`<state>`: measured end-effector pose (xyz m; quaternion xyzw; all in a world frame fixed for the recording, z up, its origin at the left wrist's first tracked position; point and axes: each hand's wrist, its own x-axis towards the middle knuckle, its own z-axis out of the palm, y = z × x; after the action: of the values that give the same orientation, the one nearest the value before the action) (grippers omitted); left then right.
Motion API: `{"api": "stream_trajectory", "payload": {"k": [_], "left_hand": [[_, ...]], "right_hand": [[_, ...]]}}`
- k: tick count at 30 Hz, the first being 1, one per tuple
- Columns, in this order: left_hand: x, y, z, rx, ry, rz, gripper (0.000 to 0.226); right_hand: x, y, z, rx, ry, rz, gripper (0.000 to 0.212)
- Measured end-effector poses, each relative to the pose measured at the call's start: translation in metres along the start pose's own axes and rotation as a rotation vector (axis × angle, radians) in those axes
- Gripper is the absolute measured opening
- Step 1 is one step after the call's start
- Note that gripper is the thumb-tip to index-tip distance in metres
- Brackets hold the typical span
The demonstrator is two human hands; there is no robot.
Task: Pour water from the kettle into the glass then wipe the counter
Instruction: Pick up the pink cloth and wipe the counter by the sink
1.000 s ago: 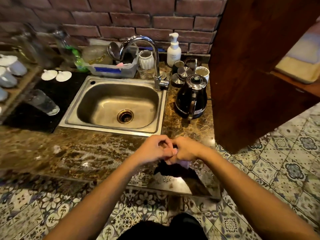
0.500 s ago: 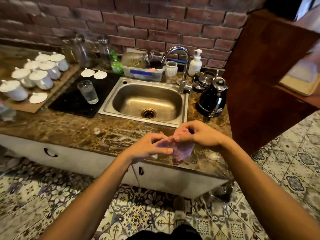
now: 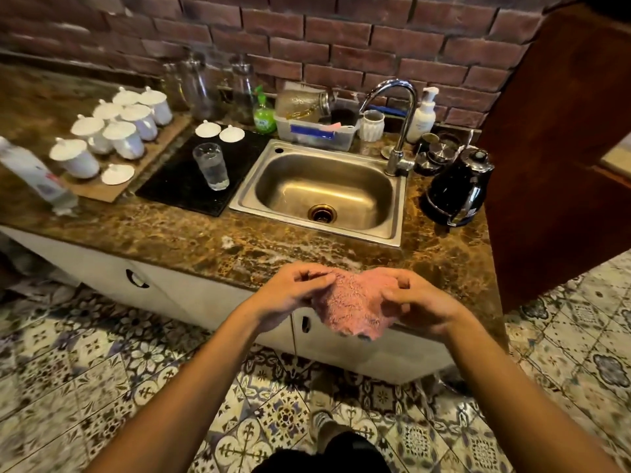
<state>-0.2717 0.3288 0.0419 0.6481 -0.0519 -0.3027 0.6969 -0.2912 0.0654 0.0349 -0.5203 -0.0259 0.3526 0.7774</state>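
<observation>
A pink fuzzy cloth hangs spread between my two hands, just in front of the counter's front edge. My left hand pinches its left side and my right hand grips its right side. The black kettle stands upright on the brown marble counter, right of the sink. A clear glass holding water stands on a black mat, left of the sink.
A steel sink with a tall tap sits mid-counter. White lidded cups crowd a board at the left, with a plastic tub and a soap bottle behind. A dark wooden panel rises at the right.
The view has pulled back and up from the counter. My hands have drawn apart and opened the bunched cloth out between them, just off the counter edge.
</observation>
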Motion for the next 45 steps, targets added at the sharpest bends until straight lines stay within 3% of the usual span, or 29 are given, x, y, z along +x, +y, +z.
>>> {"api": "stream_trajectory", "payload": {"k": [4,7,10,15,19,21,24,27,30,34,38,41,43,45], "left_hand": [[0.023,0.009,0.002,-0.161,-0.035,-0.041,0.034],[0.05,0.024,0.005,-0.186,-0.132,-0.055,0.032],[0.081,0.041,0.008,-0.061,-0.231,-0.055,0.025],[0.13,0.06,-0.008,0.247,-0.336,-0.073,0.023],[0.162,0.07,-0.025,0.403,-0.375,-0.092,0.026],[0.175,0.074,-0.031,0.505,-0.373,-0.076,0.021],[0.191,0.077,-0.039,0.572,-0.39,-0.102,0.015],[0.203,0.068,-0.053,0.586,-0.272,-0.023,0.019],[0.207,0.052,-0.08,0.601,0.022,-0.002,0.018],[0.196,0.022,-0.14,0.671,0.231,-0.068,0.009],[0.18,-0.024,-0.21,0.859,0.318,-0.121,0.01],[0.167,-0.052,-0.257,1.04,0.37,-0.07,0.036],[0.158,-0.074,-0.292,1.158,0.344,-0.067,0.058],[0.146,-0.093,-0.326,1.285,0.343,-0.114,0.064]], "right_hand": [[0.026,0.034,-0.005,0.592,-0.2,-0.163,0.081],[0.052,0.038,-0.013,0.641,-0.129,-0.244,0.11],[0.072,0.025,-0.027,0.687,-0.188,-0.3,0.101],[0.092,-0.03,-0.067,0.097,-0.038,-0.227,0.094],[0.107,-0.068,-0.083,-0.376,-0.132,-0.02,0.029],[0.116,-0.07,-0.087,-0.486,-0.125,0.044,0.008],[0.127,-0.06,-0.089,-0.511,-0.059,0.054,0.053],[0.128,-0.053,-0.094,-0.425,0.12,0.071,0.036],[0.123,-0.051,-0.108,-0.383,0.403,0.123,0.03],[0.113,-0.042,-0.141,-0.768,0.79,0.026,0.039],[0.118,-0.017,-0.159,-1.003,1.082,0.129,0.033],[0.137,0.018,-0.15,-1.043,1.051,0.169,0.027],[0.15,0.043,-0.138,-1.007,1.006,0.205,0.036],[0.159,0.058,-0.124,-0.96,1.045,0.198,0.046]]}}
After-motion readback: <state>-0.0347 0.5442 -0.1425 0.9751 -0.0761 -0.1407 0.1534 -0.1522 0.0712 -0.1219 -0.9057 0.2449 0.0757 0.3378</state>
